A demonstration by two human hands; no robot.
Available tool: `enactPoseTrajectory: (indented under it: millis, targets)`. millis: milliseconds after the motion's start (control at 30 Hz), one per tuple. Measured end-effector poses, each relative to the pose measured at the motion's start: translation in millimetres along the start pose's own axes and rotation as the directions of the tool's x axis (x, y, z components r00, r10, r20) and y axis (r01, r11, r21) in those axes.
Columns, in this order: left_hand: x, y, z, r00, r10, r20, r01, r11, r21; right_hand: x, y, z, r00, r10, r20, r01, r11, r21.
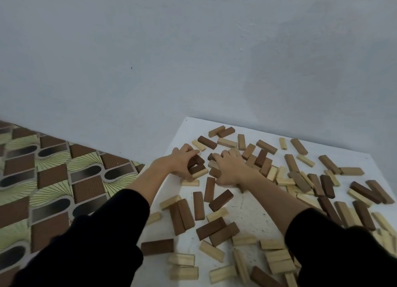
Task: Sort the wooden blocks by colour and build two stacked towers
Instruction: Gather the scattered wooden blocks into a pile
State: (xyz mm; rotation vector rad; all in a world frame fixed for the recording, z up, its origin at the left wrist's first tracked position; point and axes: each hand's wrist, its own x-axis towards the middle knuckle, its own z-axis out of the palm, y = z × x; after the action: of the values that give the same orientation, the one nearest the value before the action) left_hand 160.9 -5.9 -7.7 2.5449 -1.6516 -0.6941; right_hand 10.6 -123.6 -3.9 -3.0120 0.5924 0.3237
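a: start at the left. what's there?

b: patterned floor tiles in brown, green and black, under a pale wall. then the white table begins, its far corner against the wall.

a: and the hands?

b: two, both in black sleeves. the left hand sits near the table's far left edge, fingers curled around a small cluster of dark brown blocks; i make out about three in there, with one pale block lying just under them. so it's grasping the dark ones.

a: the right hand?

b: the right hand is just beside it, palm down on a heap, fingers bent over blocks. i can't tell whether it really grips one or only rests on them.

a: how many blocks altogether?

b: too jumbled for an exact count. dozens, in two colours, roughly even: dark brown and pale natural wood, all lying flat or tumbled, none built into a tower.

a: between the arms?

b: about eight dark ones, including a pair of dark blocks side by side, and a few pale ones at the near edge.

a: further right?

b: the thickest scatter, mixed colours overlapping, running to the right edge.
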Motion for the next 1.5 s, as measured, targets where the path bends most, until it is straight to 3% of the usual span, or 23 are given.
enactPoseTrajectory:
  millis: [367,667,867,1233,1500]
  targets:
    - [0.0,10.1,6.8,0.999,0.024,-0.045,-0.025,0.999,-0.039,-6.2,-4.1,2.0,0.995,0.025,-0.094,-0.017,0.996,0.084]
    - [-2.2,23.8,11.1,0.995,-0.017,-0.095,0.016,1.000,-0.019,-26.8,1.2,-2.6,0.989,0.094,-0.114,-0.064,0.967,0.246]
    - [-1.5,33.1,5.3,0.998,-0.015,-0.062,0.013,1.000,-0.027,-37.3,5.3,-0.9,0.981,0.130,-0.143,-0.086,0.956,0.281]
    - [-9.3,44.6,2.2,0.991,0.033,-0.130,-0.045,0.995,-0.092,-62.3,20.3,-2.3,0.966,0.217,-0.138,-0.158,0.924,0.349]
    - [-4.6,60.8,9.3,0.995,0.061,-0.073,-0.066,0.996,-0.061,-86.9,47.2,2.7,0.949,0.276,-0.151,-0.206,0.908,0.366]
